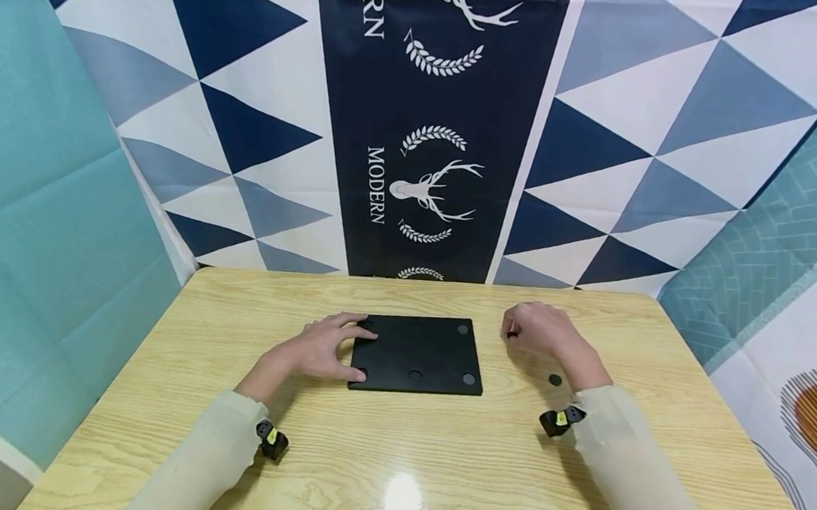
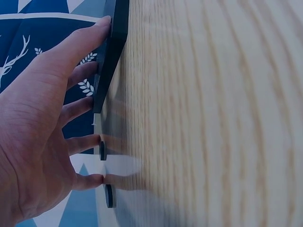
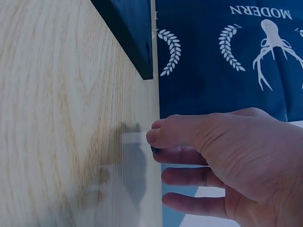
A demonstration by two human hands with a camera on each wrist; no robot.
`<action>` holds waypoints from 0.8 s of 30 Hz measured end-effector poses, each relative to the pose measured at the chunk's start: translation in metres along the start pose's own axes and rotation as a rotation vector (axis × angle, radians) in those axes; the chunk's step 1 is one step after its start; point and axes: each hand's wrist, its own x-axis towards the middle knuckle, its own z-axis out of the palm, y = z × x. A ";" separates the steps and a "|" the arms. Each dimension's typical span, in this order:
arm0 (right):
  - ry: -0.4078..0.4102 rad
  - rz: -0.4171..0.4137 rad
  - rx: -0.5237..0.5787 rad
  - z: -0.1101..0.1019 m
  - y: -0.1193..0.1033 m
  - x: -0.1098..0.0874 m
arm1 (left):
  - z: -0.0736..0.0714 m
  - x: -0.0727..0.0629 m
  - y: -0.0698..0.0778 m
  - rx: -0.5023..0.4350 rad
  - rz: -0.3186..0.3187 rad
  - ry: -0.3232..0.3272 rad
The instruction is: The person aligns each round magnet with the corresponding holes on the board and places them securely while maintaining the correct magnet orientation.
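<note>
A thin black rectangular board [image 1: 415, 348] lies flat on the wooden table, with round marks on its upper face. My left hand [image 1: 329, 349] rests at its left end, fingers spread, with the thumb over the near corner. To the right of the board, my right hand [image 1: 543, 330] pinches a small black disc [image 1: 513, 334] between thumb and fingertips. That disc [image 3: 154, 149] is mostly hidden by the fingers in the right wrist view. Below the ring and little fingers of the left hand are two dark discs [image 2: 110, 195], seen edge-on in the left wrist view.
Another black disc [image 1: 555, 379] lies on the table [image 1: 335, 457] beside the right forearm. Behind the table's far edge hangs a patterned cloth [image 1: 447, 130] with deer heads and triangles. Each wrist wears a small black camera [image 1: 271, 439].
</note>
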 end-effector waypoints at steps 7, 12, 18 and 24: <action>0.001 -0.015 -0.006 0.002 -0.004 0.003 | -0.008 -0.006 0.015 -0.006 -0.003 -0.009; 0.010 -0.035 -0.009 0.004 -0.006 0.006 | -0.016 -0.012 0.027 -0.021 0.000 -0.025; 0.014 -0.050 -0.012 0.004 -0.009 0.010 | -0.003 -0.003 0.005 -0.016 0.000 0.001; 0.008 -0.073 -0.011 0.007 -0.014 0.014 | 0.003 0.001 -0.005 0.002 0.012 0.011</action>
